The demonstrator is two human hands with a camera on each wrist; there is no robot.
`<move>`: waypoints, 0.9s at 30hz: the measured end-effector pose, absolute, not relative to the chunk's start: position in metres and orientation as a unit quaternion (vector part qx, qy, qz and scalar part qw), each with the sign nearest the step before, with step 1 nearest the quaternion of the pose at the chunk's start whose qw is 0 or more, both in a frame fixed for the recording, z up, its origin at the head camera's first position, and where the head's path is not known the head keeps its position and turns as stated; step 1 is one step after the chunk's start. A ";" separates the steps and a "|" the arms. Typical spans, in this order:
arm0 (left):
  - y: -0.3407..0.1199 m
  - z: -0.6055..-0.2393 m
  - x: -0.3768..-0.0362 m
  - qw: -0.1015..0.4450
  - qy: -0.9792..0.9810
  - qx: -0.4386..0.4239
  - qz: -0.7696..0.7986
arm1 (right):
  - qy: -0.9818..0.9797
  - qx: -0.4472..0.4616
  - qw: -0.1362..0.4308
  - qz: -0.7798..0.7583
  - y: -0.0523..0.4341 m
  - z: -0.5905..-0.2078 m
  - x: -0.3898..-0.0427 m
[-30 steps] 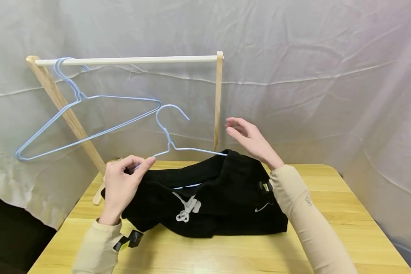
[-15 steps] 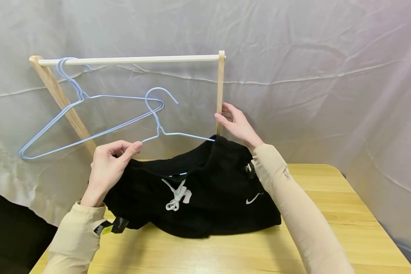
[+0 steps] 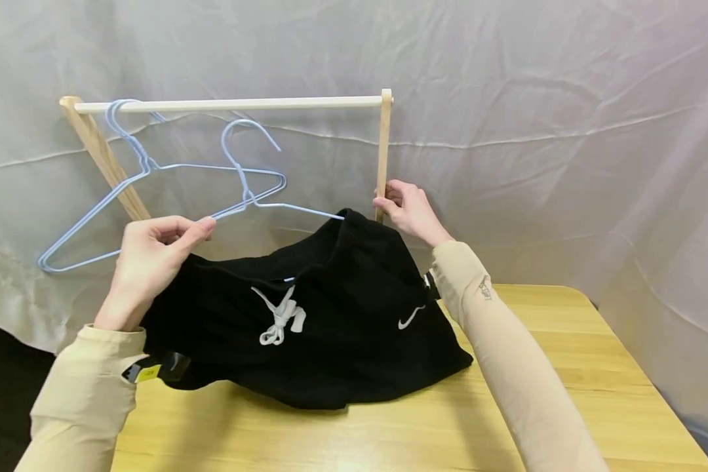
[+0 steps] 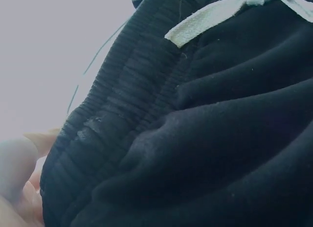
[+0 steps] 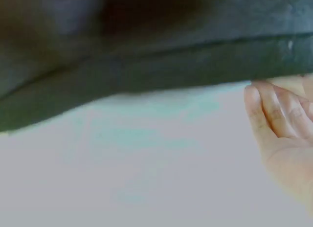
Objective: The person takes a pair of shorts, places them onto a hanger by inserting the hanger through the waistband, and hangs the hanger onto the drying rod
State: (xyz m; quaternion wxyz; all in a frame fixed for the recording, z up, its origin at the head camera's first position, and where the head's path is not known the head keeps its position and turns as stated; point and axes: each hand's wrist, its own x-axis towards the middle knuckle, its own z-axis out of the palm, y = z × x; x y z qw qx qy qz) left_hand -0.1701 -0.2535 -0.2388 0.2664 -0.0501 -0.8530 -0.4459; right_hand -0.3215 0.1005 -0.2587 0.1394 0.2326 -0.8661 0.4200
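My left hand (image 3: 150, 255) pinches the left shoulder of a light blue wire hanger (image 3: 244, 187). From this hanger hang black shorts (image 3: 336, 328) with a white drawstring (image 3: 280, 319) tied in a bow and a small white swoosh. Their waistband surrounds the hanger's shoulders, and the hook stands free above, below the rack's white rod (image 3: 271, 103). At the right, my right hand (image 3: 412, 210) holds the rack's wooden post (image 3: 384, 144) between thumb and fingers. In the left wrist view, the gathered waistband (image 4: 107, 100) lies beside the left fingers. The right wrist view shows dark cloth above the right hand.
Light blue hangers (image 3: 144, 157) hang together at the rod's left end, behind the left hand. The rack's left wooden leg (image 3: 103, 151) slants down behind them. A wooden table (image 3: 537, 380) lies below, with a grey cloth backdrop (image 3: 507, 78) behind.
My left hand has raised the hanger with the shorts up and to the left, toward the rod. My right hand has moved left from the air and taken hold of the rack's right post.
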 end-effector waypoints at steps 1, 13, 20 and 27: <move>-0.256 -0.235 -0.169 0.268 -0.851 -0.045 -0.450 | -0.867 0.232 0.141 0.417 0.100 -0.259 -0.322; -0.280 -0.199 -0.159 0.273 -0.854 0.045 -0.441 | -0.868 0.233 0.143 0.414 0.103 -0.262 -0.329; -0.289 -0.182 -0.159 0.307 -0.863 0.139 -0.377 | -0.869 0.229 0.139 0.416 0.103 -0.263 -0.331; -0.295 -0.169 -0.162 0.358 -0.827 0.208 -0.380 | -0.870 0.234 0.145 0.409 0.102 -0.264 -0.331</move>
